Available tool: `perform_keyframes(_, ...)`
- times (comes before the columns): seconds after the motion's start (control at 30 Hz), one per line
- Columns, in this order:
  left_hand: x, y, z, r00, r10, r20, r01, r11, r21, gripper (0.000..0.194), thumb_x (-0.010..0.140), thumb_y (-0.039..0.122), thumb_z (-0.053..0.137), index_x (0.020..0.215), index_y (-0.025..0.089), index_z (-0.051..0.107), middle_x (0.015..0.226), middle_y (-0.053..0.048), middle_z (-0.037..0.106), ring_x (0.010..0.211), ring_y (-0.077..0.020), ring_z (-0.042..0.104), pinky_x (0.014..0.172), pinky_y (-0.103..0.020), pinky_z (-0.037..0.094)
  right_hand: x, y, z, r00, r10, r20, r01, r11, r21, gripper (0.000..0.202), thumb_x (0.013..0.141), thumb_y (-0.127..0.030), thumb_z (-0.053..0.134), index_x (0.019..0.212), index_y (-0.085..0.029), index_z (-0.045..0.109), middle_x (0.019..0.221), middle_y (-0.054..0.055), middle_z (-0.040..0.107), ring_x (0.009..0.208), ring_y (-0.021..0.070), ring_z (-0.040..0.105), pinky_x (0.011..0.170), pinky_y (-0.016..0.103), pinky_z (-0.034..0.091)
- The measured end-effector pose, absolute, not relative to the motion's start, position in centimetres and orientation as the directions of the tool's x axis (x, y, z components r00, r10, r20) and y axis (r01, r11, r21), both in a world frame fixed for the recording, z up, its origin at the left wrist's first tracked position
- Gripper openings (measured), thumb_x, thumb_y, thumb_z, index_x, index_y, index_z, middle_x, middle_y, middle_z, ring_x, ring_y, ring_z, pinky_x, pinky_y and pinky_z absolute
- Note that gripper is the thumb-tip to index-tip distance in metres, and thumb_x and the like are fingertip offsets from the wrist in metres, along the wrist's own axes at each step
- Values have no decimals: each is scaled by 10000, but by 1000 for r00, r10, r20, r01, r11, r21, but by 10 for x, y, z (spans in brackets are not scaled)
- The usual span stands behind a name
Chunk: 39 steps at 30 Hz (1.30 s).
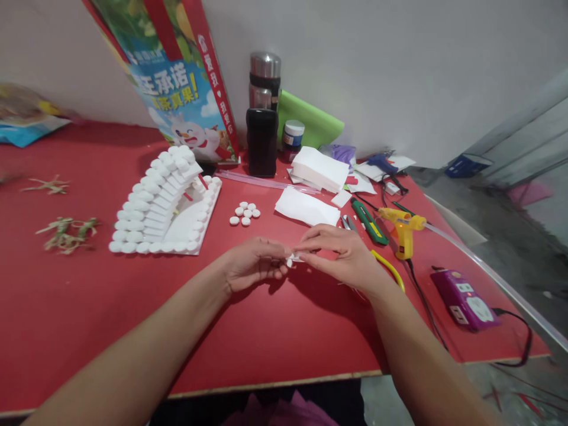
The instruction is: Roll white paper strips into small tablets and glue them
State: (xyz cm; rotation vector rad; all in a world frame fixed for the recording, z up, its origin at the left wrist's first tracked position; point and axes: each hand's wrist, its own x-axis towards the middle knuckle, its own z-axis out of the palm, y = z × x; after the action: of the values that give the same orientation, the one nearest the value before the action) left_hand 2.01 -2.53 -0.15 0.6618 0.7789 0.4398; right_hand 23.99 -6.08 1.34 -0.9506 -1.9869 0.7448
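Fingers curled in a pinch, my left hand [255,263] and my right hand [339,254] meet over the front middle of the red table. Between their fingertips is a small white piece [290,260], partly covered; its exact kind is too small to tell. Just beyond the hands lies a cluster of round white discs [248,213]. To the left stands a white model [155,204] with a curved row of steps, edged with similar discs. White paper sheets [306,206] lie behind my right hand.
A yellow glue gun [403,228], a green utility knife [369,222], yellow-handled pliers or scissors [390,269] and a purple power box [465,299] with cables crowd the right. Twisted straw figures [68,234] lie left. A thermos [265,77], black case [261,142] and printed bag [186,89] stand behind.
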Motion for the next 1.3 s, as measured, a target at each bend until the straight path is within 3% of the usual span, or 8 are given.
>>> perform_keyframes(0.33, 18, -25, -5, 653, 594, -470, -125, 697, 707, 104, 784, 152, 749, 742, 56, 755, 656, -85, 664, 570, -123, 625, 543, -202, 538, 239, -61, 14, -496, 751, 436, 451, 652, -609, 112, 972, -139, 643, 1015, -203, 725, 965, 70, 729, 902, 186, 691, 828, 340, 565)
perform_keyframes(0.67, 19, -23, -7, 640, 599, -482, -157, 715, 681, 67, 763, 106, 742, 745, 47, 765, 703, -100, 682, 582, -106, 625, 556, -178, 537, 241, -63, 14, -588, 653, 478, 513, 758, -404, 161, 998, -120, 549, 1007, -216, 679, 1047, 92, 740, 949, 207, 713, 799, 339, 590)
perform_keyframes(0.77, 19, -23, -8, 618, 640, -456, -191, 686, 702, 91, 749, 140, 777, 755, 52, 755, 699, -95, 679, 584, -123, 633, 558, -207, 549, 239, -63, 12, -526, 710, 468, 515, 704, -489, 174, 976, -118, 559, 1027, -227, 685, 1076, 89, 729, 1002, 214, 705, 867, 363, 585)
perform_keyframes(0.83, 20, -25, -6, 595, 682, -427, -216, 646, 732, 127, 742, 176, 807, 780, 66, 755, 712, -92, 687, 589, -138, 641, 555, -237, 561, 236, -62, 10, -383, 805, 454, 497, 594, -633, 126, 962, -172, 613, 1052, -228, 682, 1058, 77, 725, 977, 210, 709, 865, 363, 585)
perform_keyframes(0.93, 23, -28, -2, 537, 744, -399, -242, 588, 771, 171, 733, 223, 848, 814, 105, 754, 712, -73, 694, 587, -153, 639, 537, -276, 567, 229, -61, 7, -130, 954, 269, 375, 299, -878, 266, 931, -354, 705, 1143, -211, 634, 994, 59, 721, 779, 179, 719, 674, 314, 586)
perform_keyframes(1.0, 25, -30, 0, 504, 771, -389, -248, 561, 790, 194, 727, 245, 869, 823, 122, 754, 706, -62, 697, 595, -156, 641, 542, -285, 565, 225, -60, 6, -71, 994, 89, 261, 104, -960, 362, 904, -477, 724, 1096, -186, 628, 815, 24, 707, 597, 150, 667, 539, 278, 537)
perform_keyframes(1.1, 28, -32, -1, 489, 798, -353, -245, 514, 822, 223, 726, 265, 889, 846, 120, 770, 747, -69, 719, 638, -151, 660, 592, -272, 563, 220, -59, 6, -87, 994, -63, 166, -48, -985, 383, 849, -539, 761, 883, -180, 632, 570, -42, 607, 446, 117, 558, 450, 248, 457)
perform_keyframes(1.3, 30, -38, -2, 493, 818, -297, -231, 452, 861, 227, 772, 311, 870, 900, 146, 781, 763, -58, 714, 700, -160, 672, 640, -277, 560, 218, -61, 8, -64, 996, -64, 235, -48, -971, 318, 852, -465, 755, 790, -182, 625, 522, -55, 580, 413, 96, 513, 440, 230, 397)
